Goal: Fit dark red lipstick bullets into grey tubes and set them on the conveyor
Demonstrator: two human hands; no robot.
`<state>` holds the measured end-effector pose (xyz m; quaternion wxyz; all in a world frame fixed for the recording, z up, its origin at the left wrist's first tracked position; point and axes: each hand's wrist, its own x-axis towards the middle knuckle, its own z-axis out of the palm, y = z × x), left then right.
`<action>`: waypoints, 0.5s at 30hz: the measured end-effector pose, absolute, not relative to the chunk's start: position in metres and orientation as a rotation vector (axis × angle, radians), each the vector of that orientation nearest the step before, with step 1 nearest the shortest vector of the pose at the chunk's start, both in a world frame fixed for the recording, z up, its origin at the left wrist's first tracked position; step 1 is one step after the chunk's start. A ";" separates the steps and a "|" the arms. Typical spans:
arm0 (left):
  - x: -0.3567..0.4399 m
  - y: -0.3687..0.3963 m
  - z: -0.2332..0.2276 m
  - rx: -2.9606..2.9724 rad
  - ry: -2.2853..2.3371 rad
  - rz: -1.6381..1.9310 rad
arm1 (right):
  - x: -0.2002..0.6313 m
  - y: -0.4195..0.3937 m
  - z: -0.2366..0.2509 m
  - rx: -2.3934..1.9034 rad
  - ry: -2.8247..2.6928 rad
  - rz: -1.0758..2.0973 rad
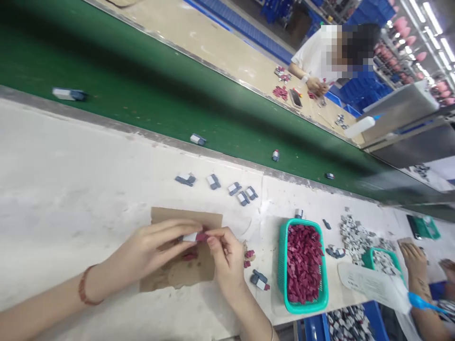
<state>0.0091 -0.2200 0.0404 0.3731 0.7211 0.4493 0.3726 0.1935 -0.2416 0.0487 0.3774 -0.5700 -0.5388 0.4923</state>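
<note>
— Small white-and-maroon part [195, 237]: where does it sit?

— Lower middle of the frame, over the brown cardboard sheet [185, 218], pinched between both hands. The left hand [152, 248] grips the white end with thumb and fingers closed on it; the right hand [225, 258] pinches the maroon end.

— Which way does it run?

— Its long axis lies roughly left to right across the frame, white end toward the left hand, maroon end toward the right. The two sets of fingertips nearly meet over it, so neither hand is nearer.

— What sits around it?

— A green basket [282, 265] of maroon pieces lies just right of the right hand. A finished-looking piece [260, 280] lies on the table between them. Several grey-and-white pieces [213, 181] lie in a row nearer the green conveyor belt [142, 90].

— Anything unclear?

— Fingers cover most of the part, so I cannot tell whether the two halves are joined. Another person's hand [414, 260] is cut off at lower right.
</note>
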 end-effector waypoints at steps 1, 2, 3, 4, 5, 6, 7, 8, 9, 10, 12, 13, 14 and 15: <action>0.008 -0.210 0.043 1.814 1.190 0.936 | 0.207 -0.242 0.053 -1.499 -1.394 1.173; 0.006 -0.199 0.046 1.774 1.264 0.921 | 0.223 -0.243 0.057 -1.561 -1.401 1.060; 0.004 -0.186 0.050 1.734 1.364 0.898 | 0.241 -0.244 0.061 -1.641 -1.400 0.919; 0.000 -0.172 0.052 1.703 1.477 0.874 | 0.262 -0.245 0.066 -1.733 -1.391 0.756; -0.004 -0.157 0.055 1.679 1.597 0.849 | 0.283 -0.246 0.069 -1.837 -1.390 0.607; -0.008 -0.141 0.057 1.684 1.704 0.826 | 0.304 -0.247 0.071 -1.935 -1.416 0.461; -0.012 -0.125 0.057 1.703 1.782 0.802 | 0.324 -0.248 0.072 -2.047 -1.446 0.338; -0.016 -0.109 0.057 1.717 1.849 0.765 | 0.341 -0.249 0.071 -2.168 -1.485 0.250; -0.020 -0.094 0.056 1.735 1.904 0.733 | 0.356 -0.250 0.070 -2.282 -1.507 0.173; -0.022 -0.081 0.054 1.771 1.936 0.703 | 0.368 -0.251 0.067 -2.387 -1.530 0.127; -0.025 -0.059 0.046 1.900 1.967 0.655 | 0.380 -0.251 0.061 -2.545 -1.570 0.056; -0.025 -0.050 0.042 1.992 1.960 0.641 | 0.383 -0.252 0.059 -2.592 -1.594 0.032; -0.024 -0.044 0.037 2.090 1.941 0.633 | 0.384 -0.252 0.057 -2.623 -1.619 0.009; -0.022 -0.040 0.033 2.185 1.905 0.628 | 0.383 -0.252 0.056 -2.642 -1.645 -0.013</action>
